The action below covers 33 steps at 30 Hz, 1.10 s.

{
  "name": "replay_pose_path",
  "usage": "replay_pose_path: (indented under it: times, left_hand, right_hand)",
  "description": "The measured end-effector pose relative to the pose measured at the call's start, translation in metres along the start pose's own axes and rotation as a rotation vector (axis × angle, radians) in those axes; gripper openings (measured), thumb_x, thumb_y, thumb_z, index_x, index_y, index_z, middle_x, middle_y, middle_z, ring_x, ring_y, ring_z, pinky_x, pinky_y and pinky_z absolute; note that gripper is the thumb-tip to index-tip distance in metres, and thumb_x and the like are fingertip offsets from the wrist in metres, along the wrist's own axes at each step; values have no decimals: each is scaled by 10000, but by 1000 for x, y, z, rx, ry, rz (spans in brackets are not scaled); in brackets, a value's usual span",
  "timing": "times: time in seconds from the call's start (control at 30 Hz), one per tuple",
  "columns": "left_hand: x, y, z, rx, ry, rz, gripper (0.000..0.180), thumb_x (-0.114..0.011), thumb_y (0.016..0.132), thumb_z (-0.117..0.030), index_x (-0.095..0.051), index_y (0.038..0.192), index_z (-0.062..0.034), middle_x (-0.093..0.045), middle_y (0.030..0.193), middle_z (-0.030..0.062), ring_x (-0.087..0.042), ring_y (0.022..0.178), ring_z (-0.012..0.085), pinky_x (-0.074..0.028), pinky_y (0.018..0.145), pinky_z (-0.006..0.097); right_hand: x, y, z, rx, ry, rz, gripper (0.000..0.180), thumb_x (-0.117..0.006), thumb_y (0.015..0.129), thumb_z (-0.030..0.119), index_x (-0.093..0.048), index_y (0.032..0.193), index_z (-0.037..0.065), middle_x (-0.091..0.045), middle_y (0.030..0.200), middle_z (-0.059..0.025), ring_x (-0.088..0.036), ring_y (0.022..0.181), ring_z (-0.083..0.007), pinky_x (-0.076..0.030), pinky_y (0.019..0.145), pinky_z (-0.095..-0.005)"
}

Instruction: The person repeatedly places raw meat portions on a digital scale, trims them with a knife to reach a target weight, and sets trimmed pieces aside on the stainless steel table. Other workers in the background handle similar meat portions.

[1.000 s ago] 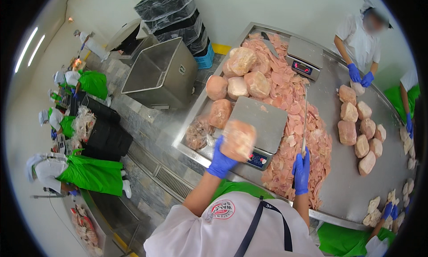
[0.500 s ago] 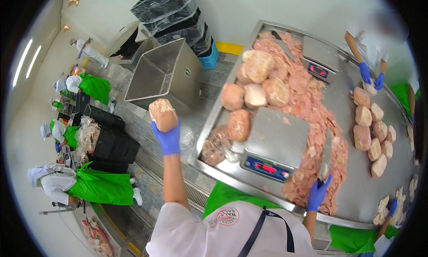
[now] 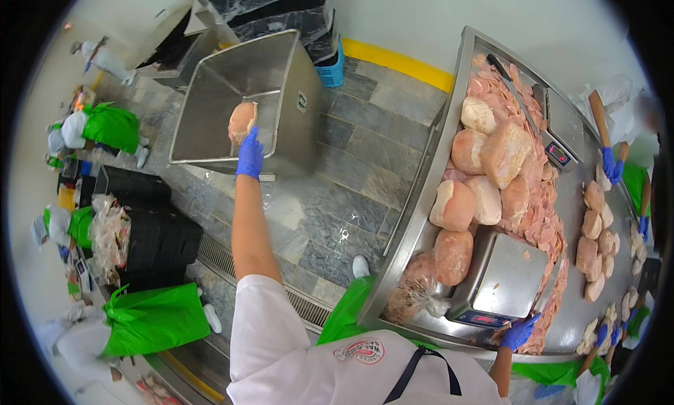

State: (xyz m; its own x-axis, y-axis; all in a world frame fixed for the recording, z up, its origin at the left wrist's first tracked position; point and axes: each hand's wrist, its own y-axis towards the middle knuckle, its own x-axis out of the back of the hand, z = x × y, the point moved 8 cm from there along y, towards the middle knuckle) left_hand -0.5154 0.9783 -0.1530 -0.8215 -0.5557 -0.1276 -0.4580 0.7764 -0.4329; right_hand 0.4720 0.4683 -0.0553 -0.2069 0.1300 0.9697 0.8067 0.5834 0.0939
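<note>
Since the last frame, my left hand (image 3: 250,155) has gone further out and the pale pink meat piece (image 3: 242,122) has moved from outside the steel bin (image 3: 291,134) to over its opening. From here I see the piece at the tips of that hand, just beyond it; whether the fingers grip it, I cannot tell. My right hand (image 3: 520,332) is well apart from it, closed around a knife (image 3: 552,285) whose handle the glove hides, beside the scale (image 3: 509,275).

The steel desk (image 3: 572,324) carries loose trimmings (image 3: 544,215), a pile of whole pieces (image 3: 491,159) and a clear bag (image 3: 414,292) at the near left corner. Co-workers in green aprons stand on the left near black crates (image 3: 161,233); gloved hands show along the desk's right side.

The bin's near rim passes just under my left wrist. Between bin and desk I have a wide strip of tiled floor (image 3: 344,194), with a drain grate (image 3: 309,310) nearer my body. The desk's raised edge bounds the left side of the pile.
</note>
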Motion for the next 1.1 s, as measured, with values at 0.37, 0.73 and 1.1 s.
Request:
replay_pose_path:
  times: [0.37, 0.73, 1.1]
  left_hand:
    - [-27, 53, 63, -109, 1584, -102, 873, -662, 782, -694, -540, 1312, -11, -703, 1121, 258, -670, 1111, 391, -283, 1173, 514]
    - [-17, 42, 66, -365, 1548, -105, 270, -593, 896, -292, -648, 974, -39, -708, 891, 267, -703, 857, 436, -544, 789, 545]
    - [-51, -41, 173, -459, 1658, 127, 167, -546, 912, -174, -638, 944, -39, -716, 870, 223, -719, 821, 395, -575, 738, 487]
  right_hand:
    - [34, -67, 71, -191, 353, 194, 835, -490, 952, -44, -19, 1619, 133, -356, 1581, -220, -465, 1379, -376, -404, 1113, -438]
    - [9, -40, 46, 159, 378, 55, 761, -583, 926, 62, -191, 1578, 44, -496, 1438, -273, -521, 1279, -407, -429, 1048, -443]
    - [36, -48, 66, 73, 395, 136, 815, -578, 950, 167, -90, 1601, 133, -582, 1288, -302, -583, 1133, -488, -465, 912, -541]
